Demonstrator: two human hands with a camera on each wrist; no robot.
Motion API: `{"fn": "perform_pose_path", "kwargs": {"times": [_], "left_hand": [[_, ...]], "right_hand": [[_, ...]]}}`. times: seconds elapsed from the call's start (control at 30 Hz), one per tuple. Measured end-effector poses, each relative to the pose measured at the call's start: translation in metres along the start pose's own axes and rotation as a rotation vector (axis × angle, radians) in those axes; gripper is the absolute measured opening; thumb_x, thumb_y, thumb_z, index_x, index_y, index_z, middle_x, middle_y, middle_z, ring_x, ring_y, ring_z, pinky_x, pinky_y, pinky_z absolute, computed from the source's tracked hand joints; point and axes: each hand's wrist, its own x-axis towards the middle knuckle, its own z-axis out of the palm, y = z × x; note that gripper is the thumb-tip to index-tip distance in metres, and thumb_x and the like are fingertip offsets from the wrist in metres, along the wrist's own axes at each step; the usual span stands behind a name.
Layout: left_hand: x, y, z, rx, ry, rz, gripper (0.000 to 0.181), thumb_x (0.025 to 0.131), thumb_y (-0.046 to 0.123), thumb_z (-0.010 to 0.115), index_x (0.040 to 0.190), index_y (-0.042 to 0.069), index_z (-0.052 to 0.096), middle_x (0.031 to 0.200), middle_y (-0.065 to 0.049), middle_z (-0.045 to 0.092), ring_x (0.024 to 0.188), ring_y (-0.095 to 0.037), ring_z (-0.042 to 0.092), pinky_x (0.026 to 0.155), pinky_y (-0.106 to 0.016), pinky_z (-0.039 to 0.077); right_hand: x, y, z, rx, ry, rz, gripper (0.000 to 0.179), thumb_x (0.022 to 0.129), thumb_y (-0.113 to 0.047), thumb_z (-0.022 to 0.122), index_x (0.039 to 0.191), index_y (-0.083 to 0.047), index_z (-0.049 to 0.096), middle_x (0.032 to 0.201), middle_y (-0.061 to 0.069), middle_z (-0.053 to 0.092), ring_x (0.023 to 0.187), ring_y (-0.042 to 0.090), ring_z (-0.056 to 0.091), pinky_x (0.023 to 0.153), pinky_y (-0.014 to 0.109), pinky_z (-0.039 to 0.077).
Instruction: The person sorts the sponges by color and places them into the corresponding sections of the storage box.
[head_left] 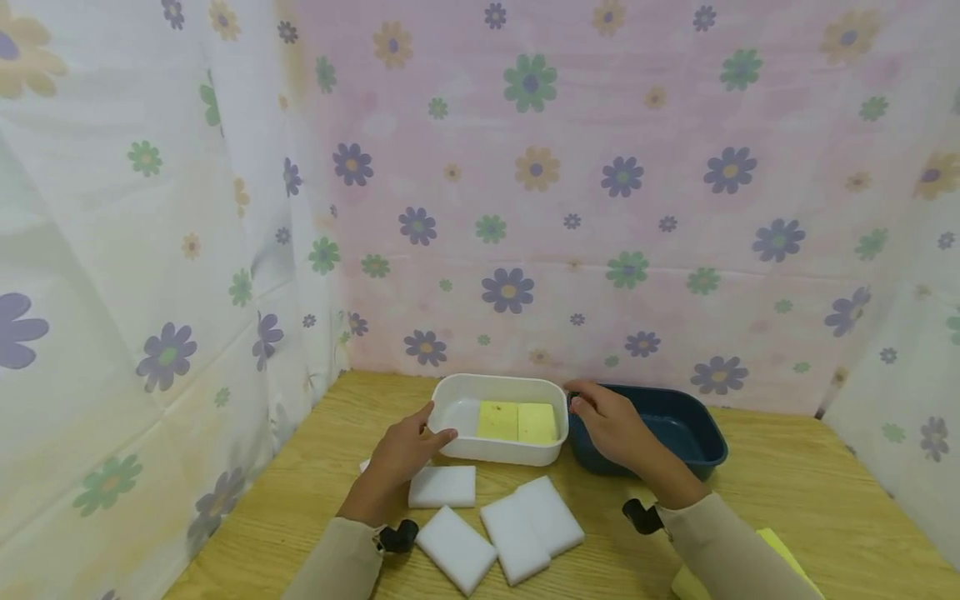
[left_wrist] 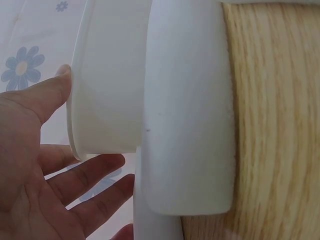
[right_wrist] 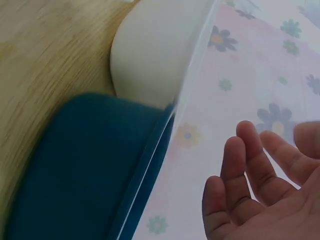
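A white rectangular container [head_left: 480, 451] sits at the back of the table with two yellow sponge pieces [head_left: 537, 423] inside at its right end. My left hand [head_left: 401, 450] holds its left end, the thumb at the rim and the fingers by the end wall; in the left wrist view those fingers [left_wrist: 90, 177] are spread. My right hand [head_left: 611, 423] is over the meeting ends of the white container and a dark blue container [head_left: 678, 429]. In the right wrist view, the right fingers [right_wrist: 235, 170] are loosely bent with nothing between them.
Several white sponge pieces [head_left: 456, 550] lie in front of the white container, two of them overlapping. Yellow sponge material [head_left: 783, 554] shows beside the right sleeve. A flowered cloth [head_left: 570, 275] hangs behind the wooden table [head_left: 780, 467] and along its sides.
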Motion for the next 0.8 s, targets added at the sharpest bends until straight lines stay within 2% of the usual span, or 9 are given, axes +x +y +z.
{"fn": "perform_pose_path", "kwargs": {"times": [0.07, 0.17, 0.4, 0.6, 0.8], "left_hand": [[-0.001, -0.001, 0.0, 0.0, 0.005, -0.004, 0.089, 0.096, 0.063, 0.064, 0.165, 0.018, 0.03, 0.151, -0.023, 0.054, 0.136, -0.04, 0.056, 0.101, -0.059, 0.051], [-0.001, -0.003, -0.001, 0.008, 0.01, -0.011, 0.091, 0.094, 0.066, 0.063, 0.165, 0.019, 0.03, 0.151, -0.023, 0.054, 0.137, -0.041, 0.055, 0.103, -0.059, 0.05], [-0.002, 0.003, -0.001, -0.009, 0.004, 0.004, 0.086, 0.097, 0.058, 0.066, 0.165, 0.018, 0.03, 0.15, -0.024, 0.055, 0.134, -0.041, 0.057, 0.1, -0.058, 0.052], [0.0, 0.004, 0.0, -0.003, 0.006, -0.004, 0.087, 0.096, 0.061, 0.065, 0.165, 0.019, 0.03, 0.151, -0.024, 0.054, 0.135, -0.041, 0.056, 0.101, -0.059, 0.051], [0.001, 0.001, 0.002, 0.008, 0.004, -0.009, 0.088, 0.096, 0.063, 0.064, 0.165, 0.02, 0.03, 0.15, -0.023, 0.055, 0.136, -0.041, 0.056, 0.102, -0.059, 0.05]], "right_hand": [[-0.007, 0.004, -0.004, 0.007, -0.007, 0.007, 0.037, 0.112, -0.025, 0.048, 0.146, -0.017, 0.057, 0.121, 0.009, 0.069, 0.1, 0.02, 0.063, 0.081, 0.039, 0.05], [-0.016, 0.012, -0.01, 0.011, -0.027, 0.014, 0.037, 0.111, -0.027, 0.05, 0.147, -0.019, 0.057, 0.124, 0.009, 0.068, 0.103, 0.02, 0.064, 0.083, 0.038, 0.052], [-0.04, 0.022, -0.037, 0.01, 0.001, 0.024, 0.038, 0.109, -0.03, 0.054, 0.146, -0.02, 0.056, 0.128, 0.011, 0.067, 0.109, 0.02, 0.065, 0.086, 0.04, 0.056], [-0.058, 0.033, -0.056, -0.003, 0.048, 0.016, 0.036, 0.109, -0.032, 0.055, 0.143, -0.019, 0.059, 0.128, 0.009, 0.068, 0.106, 0.02, 0.067, 0.084, 0.034, 0.056], [-0.08, 0.046, -0.07, 0.054, 0.019, 0.068, 0.038, 0.108, -0.033, 0.057, 0.14, -0.014, 0.061, 0.133, 0.013, 0.066, 0.109, 0.024, 0.068, 0.081, 0.026, 0.057]]}}
